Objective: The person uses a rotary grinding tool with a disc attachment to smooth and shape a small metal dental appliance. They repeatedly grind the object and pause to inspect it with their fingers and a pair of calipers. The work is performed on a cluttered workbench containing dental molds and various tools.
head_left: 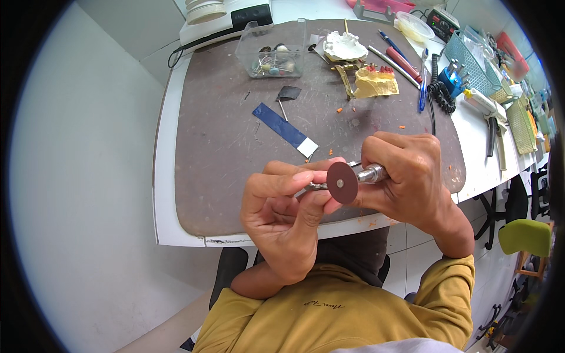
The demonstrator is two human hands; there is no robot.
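My right hand [409, 176] is closed round a silver rotary handpiece [373, 173]. On its tip sits a round brown cutting disc [342, 193], fixed by a small metal screw at its centre. My left hand [282, 220] pinches a small shiny metal piece [316, 186] between thumb and fingers, just left of the disc. Its full shape is hidden by the fingers and disc, and I cannot tell whether the disc touches it. Both hands are close together above the front edge of the brown mat [212, 170].
Beyond my hands lie a blue strip with a white end [276, 123] and a dark square piece [289, 93]. Farther back stand a clear box [276, 70] of small burs, a white plaster cast [344, 48] and a yellow dental model [378, 85]. Pens and a blue basket [471, 59] are at right.
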